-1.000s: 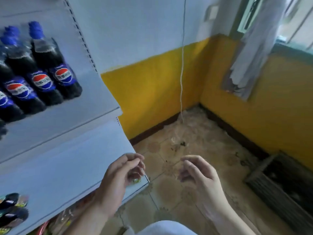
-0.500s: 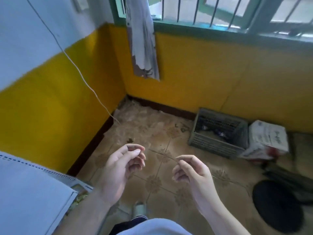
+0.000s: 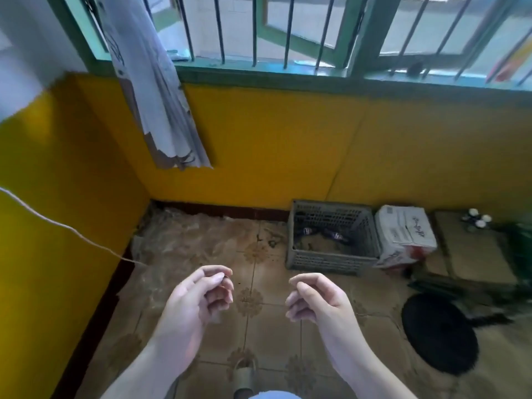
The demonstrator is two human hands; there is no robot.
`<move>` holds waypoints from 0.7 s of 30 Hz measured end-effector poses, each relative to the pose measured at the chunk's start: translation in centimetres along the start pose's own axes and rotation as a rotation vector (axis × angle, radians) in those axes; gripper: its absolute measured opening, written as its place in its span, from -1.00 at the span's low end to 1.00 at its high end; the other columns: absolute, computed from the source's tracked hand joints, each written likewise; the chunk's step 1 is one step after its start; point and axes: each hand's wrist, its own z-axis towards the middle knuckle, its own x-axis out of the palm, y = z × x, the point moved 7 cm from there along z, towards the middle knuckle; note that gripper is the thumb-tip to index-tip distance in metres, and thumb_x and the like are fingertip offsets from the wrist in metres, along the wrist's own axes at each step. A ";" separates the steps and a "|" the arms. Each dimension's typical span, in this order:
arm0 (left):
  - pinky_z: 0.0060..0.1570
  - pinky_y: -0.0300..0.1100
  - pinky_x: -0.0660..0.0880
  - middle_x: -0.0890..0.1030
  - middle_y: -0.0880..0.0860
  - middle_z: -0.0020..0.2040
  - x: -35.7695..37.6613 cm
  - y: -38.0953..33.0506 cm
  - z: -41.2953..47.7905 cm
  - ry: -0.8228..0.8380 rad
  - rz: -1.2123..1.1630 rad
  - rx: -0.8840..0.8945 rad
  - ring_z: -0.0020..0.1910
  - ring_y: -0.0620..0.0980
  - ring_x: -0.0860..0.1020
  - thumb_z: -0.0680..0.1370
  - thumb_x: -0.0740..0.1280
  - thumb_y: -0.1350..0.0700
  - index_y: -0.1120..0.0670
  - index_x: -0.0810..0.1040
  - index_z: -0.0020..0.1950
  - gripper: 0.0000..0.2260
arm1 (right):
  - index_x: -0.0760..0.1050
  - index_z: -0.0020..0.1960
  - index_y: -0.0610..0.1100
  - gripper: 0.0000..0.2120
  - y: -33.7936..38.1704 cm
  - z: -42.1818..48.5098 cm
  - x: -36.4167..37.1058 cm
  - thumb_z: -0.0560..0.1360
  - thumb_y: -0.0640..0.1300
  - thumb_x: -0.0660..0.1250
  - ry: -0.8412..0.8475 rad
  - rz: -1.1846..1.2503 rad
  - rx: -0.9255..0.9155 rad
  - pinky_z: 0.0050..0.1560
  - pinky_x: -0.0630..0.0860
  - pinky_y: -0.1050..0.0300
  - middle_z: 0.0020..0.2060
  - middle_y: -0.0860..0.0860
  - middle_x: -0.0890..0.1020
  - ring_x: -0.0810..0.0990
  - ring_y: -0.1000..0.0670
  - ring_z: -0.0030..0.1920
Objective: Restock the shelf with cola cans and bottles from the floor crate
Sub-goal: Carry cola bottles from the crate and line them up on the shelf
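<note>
A grey plastic floor crate stands against the yellow wall, right of centre. Two dark cola bottles with blue labels lie on its bottom. My left hand and my right hand hang in front of me over the tiled floor, nearer than the crate, fingers loosely curled and holding nothing. The shelf is out of view.
A white cardboard box sits right of the crate, with flat cardboard beyond it. A black round base lies on the floor at the right. A white cord runs down the left wall. A barred window and a curtain are above.
My view has swung right, from the shelf with bottles to the window wall; the crate has come nearer the centre. Both hands stay empty and loosely curled.
</note>
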 end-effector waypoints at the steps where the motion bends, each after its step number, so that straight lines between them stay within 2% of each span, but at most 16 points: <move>1: -0.11 0.00 0.47 0.60 0.22 -0.18 0.3 -0.6 1.4 0.019 0.011 -0.002 -0.23 0.10 0.55 0.68 0.17 0.25 0.26 0.58 0.08 -0.80 | 0.59 0.04 -0.28 -0.82 0.7 1.0 -0.1 0.66 -0.31 0.21 -0.021 0.007 -0.017 -0.20 0.59 0.06 -0.28 -0.17 0.67 0.62 -0.12 -0.28; 5: -0.13 -0.03 0.47 0.60 0.21 -0.20 3.1 -2.6 5.8 0.096 0.070 0.001 -0.24 0.09 0.54 0.68 0.15 0.27 0.24 0.60 0.04 -0.78 | 0.60 0.07 -0.25 -0.82 2.7 3.2 -2.1 0.67 -0.28 0.21 -0.114 0.039 -0.049 -0.16 0.60 0.03 -0.24 -0.18 0.68 0.64 -0.12 -0.26; 10: -0.06 0.01 0.47 0.59 0.20 -0.19 8.6 -4.2 9.6 0.203 0.097 0.012 -0.23 0.06 0.56 0.68 0.15 0.26 0.25 0.60 0.08 -0.78 | 0.60 0.06 -0.27 -0.82 3.4 5.1 -6.5 0.66 -0.30 0.21 -0.224 0.060 -0.047 -0.20 0.60 0.06 -0.25 -0.19 0.67 0.64 -0.12 -0.27; 21: -0.10 -0.01 0.45 0.58 0.15 -0.19 22.1 -3.1 18.5 0.164 0.047 -0.056 -0.26 0.04 0.54 0.66 0.18 0.24 0.20 0.61 0.05 -0.80 | 0.60 0.06 -0.28 -0.81 6.7 13.8 -21.2 0.66 -0.30 0.21 -0.302 0.149 0.006 -0.23 0.58 0.07 -0.28 -0.18 0.65 0.63 -0.11 -0.29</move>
